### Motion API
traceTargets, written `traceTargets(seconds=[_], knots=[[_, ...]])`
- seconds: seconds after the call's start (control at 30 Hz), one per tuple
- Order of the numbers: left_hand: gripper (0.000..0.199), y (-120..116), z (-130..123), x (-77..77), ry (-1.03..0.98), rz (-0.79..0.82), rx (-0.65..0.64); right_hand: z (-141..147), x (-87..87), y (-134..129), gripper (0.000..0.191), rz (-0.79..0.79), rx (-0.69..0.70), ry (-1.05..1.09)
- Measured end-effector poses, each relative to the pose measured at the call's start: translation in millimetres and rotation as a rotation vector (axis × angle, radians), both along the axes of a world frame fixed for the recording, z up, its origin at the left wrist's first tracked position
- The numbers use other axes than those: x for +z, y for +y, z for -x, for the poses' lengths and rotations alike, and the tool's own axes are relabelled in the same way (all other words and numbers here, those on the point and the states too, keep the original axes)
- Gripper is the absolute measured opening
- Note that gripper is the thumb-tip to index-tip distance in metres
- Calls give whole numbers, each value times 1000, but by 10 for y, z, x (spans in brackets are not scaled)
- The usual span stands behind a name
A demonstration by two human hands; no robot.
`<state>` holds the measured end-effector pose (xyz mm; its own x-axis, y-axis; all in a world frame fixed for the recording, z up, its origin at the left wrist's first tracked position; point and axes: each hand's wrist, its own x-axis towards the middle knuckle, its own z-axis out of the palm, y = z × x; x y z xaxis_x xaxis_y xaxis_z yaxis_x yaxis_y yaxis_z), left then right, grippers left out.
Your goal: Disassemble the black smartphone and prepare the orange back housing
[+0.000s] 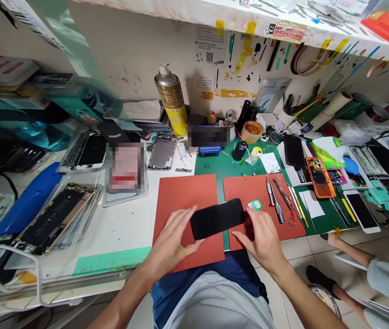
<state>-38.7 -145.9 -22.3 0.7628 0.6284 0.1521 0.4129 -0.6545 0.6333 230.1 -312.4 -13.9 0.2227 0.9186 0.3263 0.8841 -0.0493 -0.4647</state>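
A black smartphone [218,219] with a dark screen is held slightly tilted above two red-brown mats [187,192]. My left hand [174,235] grips its left end, fingers at the upper corner and thumb along the lower edge. Beside the phone's right end is my right hand [263,233], thumb and fingers spread apart; a small gap seems to separate them from the phone. A small green-and-white round sticker [255,204] lies on the right mat just beyond my right fingertips.
Right of the phone lie a screwdriver [278,211], tweezers [283,194] and an orange phone shell [320,178]. Opened phones [55,217] and a blue tool [28,198] are at left. A spray can [172,100] stands behind. Another person's arm [354,249] is at lower right.
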Motion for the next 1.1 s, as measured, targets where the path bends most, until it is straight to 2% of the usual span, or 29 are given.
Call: traceTargets(seconds=[0.2, 0.7, 1.1], knots=[[88, -13, -1, 2, 26, 7, 14, 77, -53, 99, 76, -7, 1, -51], [83, -31, -20, 32, -39, -15, -5, 75, -97, 107, 69, -106, 49, -47], [85, 7, 1, 65, 3, 22, 0, 23, -68, 106, 65, -78, 55, 23]])
